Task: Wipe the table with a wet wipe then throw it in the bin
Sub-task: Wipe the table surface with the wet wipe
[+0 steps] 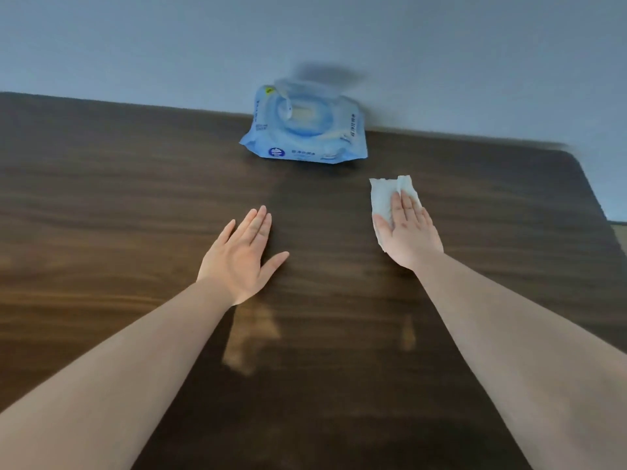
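A dark wooden table fills the view. My right hand lies flat on a white wet wipe, pressing it against the table right of the middle; the wipe sticks out beyond my fingertips and thumb. My left hand rests palm down on the bare wood left of it, fingers together, thumb spread, holding nothing. A blue pack of wet wipes lies at the table's far edge by the wall, its lid flap raised. No bin is in view.
A pale grey wall runs behind the table. The table's right edge curves round at the far right corner. A darker strip runs down the wood between my hands.
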The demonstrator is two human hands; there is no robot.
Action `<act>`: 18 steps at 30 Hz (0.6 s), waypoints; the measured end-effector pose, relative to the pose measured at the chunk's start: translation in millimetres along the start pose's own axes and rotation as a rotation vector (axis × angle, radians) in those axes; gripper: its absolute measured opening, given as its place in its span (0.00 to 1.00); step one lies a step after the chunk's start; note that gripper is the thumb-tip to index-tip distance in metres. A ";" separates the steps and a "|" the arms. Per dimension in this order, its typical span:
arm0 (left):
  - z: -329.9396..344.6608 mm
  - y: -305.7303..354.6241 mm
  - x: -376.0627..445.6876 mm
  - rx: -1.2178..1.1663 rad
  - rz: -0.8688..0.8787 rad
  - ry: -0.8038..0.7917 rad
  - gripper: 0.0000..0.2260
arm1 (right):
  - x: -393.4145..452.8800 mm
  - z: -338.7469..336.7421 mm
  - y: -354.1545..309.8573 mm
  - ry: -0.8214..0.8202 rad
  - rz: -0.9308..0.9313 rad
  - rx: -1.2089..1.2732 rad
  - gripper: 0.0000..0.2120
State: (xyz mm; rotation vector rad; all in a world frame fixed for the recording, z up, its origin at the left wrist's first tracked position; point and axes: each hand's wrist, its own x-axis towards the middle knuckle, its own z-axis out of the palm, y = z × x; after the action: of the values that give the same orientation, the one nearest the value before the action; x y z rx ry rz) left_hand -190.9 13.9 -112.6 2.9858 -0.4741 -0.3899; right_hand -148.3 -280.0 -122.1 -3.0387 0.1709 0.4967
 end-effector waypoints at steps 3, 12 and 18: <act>-1.7 36.8 25.7 0.001 0.067 0.001 0.35 | -4.5 -0.4 63.3 0.040 0.128 0.061 0.32; 9.5 142.3 81.8 0.105 0.242 -0.073 0.35 | -43.2 9.2 213.9 0.038 0.430 0.127 0.33; 13.9 161.1 81.0 0.094 0.195 -0.135 0.34 | -75.7 21.2 220.1 0.003 0.503 0.126 0.33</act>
State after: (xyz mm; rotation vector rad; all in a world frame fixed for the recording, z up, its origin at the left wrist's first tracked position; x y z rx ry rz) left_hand -167.1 -165.0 -124.0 2.9763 -0.8108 -0.5670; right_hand -252.3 -489.3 -126.5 -2.8538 0.9399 0.4816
